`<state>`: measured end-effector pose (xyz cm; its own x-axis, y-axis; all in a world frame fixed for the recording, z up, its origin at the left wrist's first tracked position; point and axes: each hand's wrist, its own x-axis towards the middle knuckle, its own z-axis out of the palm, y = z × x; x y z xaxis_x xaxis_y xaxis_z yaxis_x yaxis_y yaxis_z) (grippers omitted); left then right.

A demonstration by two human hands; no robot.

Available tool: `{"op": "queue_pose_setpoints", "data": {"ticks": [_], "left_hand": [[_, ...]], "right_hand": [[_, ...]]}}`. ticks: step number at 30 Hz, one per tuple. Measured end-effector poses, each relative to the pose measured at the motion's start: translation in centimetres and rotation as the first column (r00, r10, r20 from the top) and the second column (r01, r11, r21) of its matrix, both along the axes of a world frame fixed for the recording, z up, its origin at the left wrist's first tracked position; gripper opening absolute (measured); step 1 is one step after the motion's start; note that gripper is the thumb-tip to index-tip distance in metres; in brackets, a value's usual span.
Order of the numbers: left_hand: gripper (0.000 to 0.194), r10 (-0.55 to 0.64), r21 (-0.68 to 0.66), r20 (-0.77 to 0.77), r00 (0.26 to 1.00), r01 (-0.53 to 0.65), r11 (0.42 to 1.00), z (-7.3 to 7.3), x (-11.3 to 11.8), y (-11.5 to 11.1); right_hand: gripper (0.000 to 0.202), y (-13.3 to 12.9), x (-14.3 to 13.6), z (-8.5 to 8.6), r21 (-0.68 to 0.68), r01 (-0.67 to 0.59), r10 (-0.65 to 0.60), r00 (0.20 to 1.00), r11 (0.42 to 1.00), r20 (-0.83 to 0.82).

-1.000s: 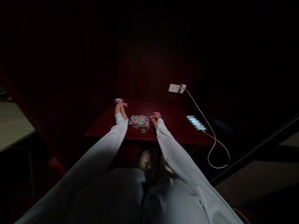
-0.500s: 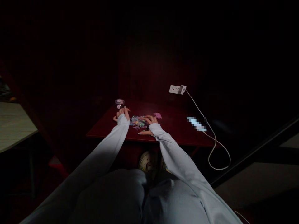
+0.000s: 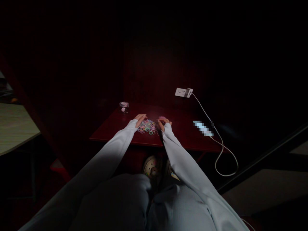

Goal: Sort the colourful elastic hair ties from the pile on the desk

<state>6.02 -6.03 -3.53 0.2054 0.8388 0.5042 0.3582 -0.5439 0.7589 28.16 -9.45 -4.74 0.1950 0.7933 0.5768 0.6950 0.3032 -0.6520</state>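
A pile of small coloured bands (image 3: 147, 127), with green rings among them, lies on the dark red table (image 3: 115, 131) near its front edge. My left hand (image 3: 141, 118) rests at the pile's left side, its fingers stretched over the far left edge of the bands. On the right side of the pile is my right hand (image 3: 164, 122), fingers bent; whether anything is between them is too small to tell. Just behind my right hand, partly covered by it, lies a pink bunch (image 3: 162, 117). A clear round jar (image 3: 124, 107) stands at the table's back left.
A blurred phone-like object (image 3: 203, 127) lies on the table at the right, joined by a white cable (image 3: 221, 144) to a charger in the wall socket (image 3: 180, 92). A pale table (image 3: 16, 126) stands at the far left. Shoes (image 3: 151, 166) show below the table edge.
My left hand has moved right, away from the jar to the pile. The fingers of my right hand have drawn back off the pile and bent, near the pink bunch.
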Motion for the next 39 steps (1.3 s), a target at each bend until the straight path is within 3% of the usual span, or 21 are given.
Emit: {"op": "queue_pose_setpoints", "data": {"ticks": [4,8,12,18,28,35,39], "left_hand": [[0.022,0.135,0.147,-0.245,0.960,-0.101,0.984,0.2,-0.2,-1.3],[0.049,0.216,0.180,-0.473,0.854,-0.147,0.973,0.7,0.1,-2.6],[0.061,0.161,0.098,-0.560,0.813,-0.128,0.987,0.7,0.3,-2.4],[0.044,0.064,0.113,-0.514,0.855,-0.006,0.994,-0.4,-0.4,-0.6],[0.027,0.076,0.044,-0.363,0.929,-0.064,0.997,-0.3,-0.5,0.1],[0.019,0.172,-0.051,-0.101,0.980,-0.178,0.983,0.2,-0.5,-0.4],[0.024,0.185,-0.071,-0.028,0.982,-0.186,0.980,0.2,-0.5,-0.3]], "right_hand": [[0.024,0.7,0.9,-0.8,-0.019,0.075,-0.075,0.997,0.997,-0.014],[0.022,0.9,0.7,-1.2,-0.029,0.077,-0.076,0.996,0.997,0.039],[0.023,0.9,0.6,-1.1,-0.053,0.061,-0.057,0.995,0.997,0.077],[0.030,0.0,0.1,-0.2,-0.113,0.005,0.015,0.985,0.994,0.172],[0.045,-0.8,-0.6,0.3,-0.218,-0.003,0.070,0.951,0.976,0.300],[0.037,-0.3,-0.5,0.1,-0.157,-0.128,0.149,0.980,0.979,0.131],[0.034,-0.4,-0.3,-0.2,-0.111,-0.177,0.178,0.984,0.978,0.000]]}}
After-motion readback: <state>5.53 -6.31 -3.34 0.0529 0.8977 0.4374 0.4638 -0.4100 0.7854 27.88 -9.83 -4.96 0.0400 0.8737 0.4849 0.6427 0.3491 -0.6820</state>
